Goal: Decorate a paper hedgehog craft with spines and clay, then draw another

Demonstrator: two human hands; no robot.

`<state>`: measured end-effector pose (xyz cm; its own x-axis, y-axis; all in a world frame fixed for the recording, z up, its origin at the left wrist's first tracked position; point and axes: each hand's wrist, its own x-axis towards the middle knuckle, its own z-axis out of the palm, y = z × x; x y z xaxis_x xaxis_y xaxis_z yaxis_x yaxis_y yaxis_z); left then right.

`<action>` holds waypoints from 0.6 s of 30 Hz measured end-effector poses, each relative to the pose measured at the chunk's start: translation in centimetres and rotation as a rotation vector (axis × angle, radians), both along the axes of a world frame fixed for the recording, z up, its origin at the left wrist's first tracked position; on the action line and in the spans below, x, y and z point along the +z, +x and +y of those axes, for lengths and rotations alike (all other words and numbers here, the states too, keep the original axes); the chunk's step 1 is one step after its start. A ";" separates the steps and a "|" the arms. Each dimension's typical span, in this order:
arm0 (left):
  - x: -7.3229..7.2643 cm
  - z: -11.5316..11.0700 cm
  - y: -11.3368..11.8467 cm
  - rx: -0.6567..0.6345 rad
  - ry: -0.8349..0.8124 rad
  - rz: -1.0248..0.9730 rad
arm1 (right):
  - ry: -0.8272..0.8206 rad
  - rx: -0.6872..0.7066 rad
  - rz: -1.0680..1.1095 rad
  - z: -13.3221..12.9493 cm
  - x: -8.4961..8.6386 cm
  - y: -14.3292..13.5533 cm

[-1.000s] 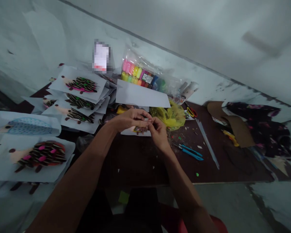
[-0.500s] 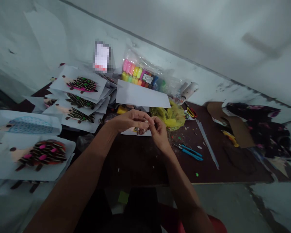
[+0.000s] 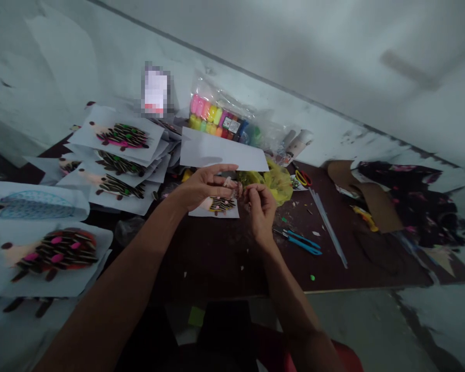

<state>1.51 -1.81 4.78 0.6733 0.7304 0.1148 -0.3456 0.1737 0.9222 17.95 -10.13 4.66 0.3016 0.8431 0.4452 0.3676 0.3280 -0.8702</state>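
My left hand [image 3: 201, 190] holds a small crumpled piece of clear plastic [image 3: 230, 183] between its fingers, with one finger stretched out above. Close by on the right, my right hand [image 3: 262, 207] is closed in a pinch at the far side of the plastic. Whether something else is inside the plastic is too small to tell. Below both hands a small white card with a hedgehog picture [image 3: 219, 206] lies on the dark table. A yellow plastic bag [image 3: 279, 183] sits just behind my right hand.
Stacked hedgehog pictures [image 3: 118, 135] cover the left side. Behind stand a blank white sheet [image 3: 220, 149] and a bag of coloured clay [image 3: 217, 116]. Blue snips [image 3: 300, 242], scissors [image 3: 303, 179], clear sticks [image 3: 329, 227] and brown cardboard [image 3: 377, 199] lie to the right.
My hands have moved apart a little, and the clear plastic now shows between them. More of the hedgehog card below is visible. The view has shifted slightly.
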 end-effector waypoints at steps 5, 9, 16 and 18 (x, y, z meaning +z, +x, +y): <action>-0.4 0.5 0.2 0.074 -0.016 0.044 | 0.013 0.011 -0.100 -0.3 -0.3 -0.3; -0.4 0.4 0.2 0.073 -0.028 0.064 | 0.001 0.032 -0.087 -0.1 -0.5 -0.3; -0.6 0.6 0.1 0.101 0.020 0.112 | -0.142 0.254 0.096 0.5 -0.5 0.4; -0.4 0.5 0.1 0.105 0.018 0.123 | -0.128 0.237 0.081 0.5 -0.7 0.4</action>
<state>1.57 -1.31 4.38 0.6034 0.7959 0.0498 -0.2448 0.1254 0.9614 18.37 -9.63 3.98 0.1194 0.9422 0.3132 0.2214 0.2822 -0.9335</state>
